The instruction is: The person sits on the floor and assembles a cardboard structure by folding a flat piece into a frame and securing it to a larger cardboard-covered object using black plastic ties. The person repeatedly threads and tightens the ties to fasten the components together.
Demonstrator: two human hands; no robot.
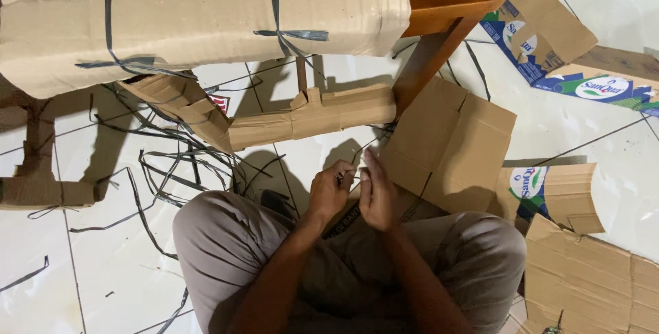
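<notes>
I sit on a white tiled floor with my knees apart in grey trousers. My left hand (329, 190) and my right hand (376, 193) meet in front of me, just above my lap. Between their fingertips runs a thin dark plastic strap (345, 177), pinched by both hands. Straight ahead lies a wooden furniture piece wrapped in brown cardboard (199, 18), bound with dark straps. One of its lower rails (312, 118) is also cardboard-wrapped and lies just beyond my hands.
Loose dark straps (171, 169) lie tangled on the tiles at the left. A bare orange-brown wooden leg (432, 52) slants down at the right. Flattened cardboard sheets (449, 145) and printed box pieces (549, 39) are scattered on the right side.
</notes>
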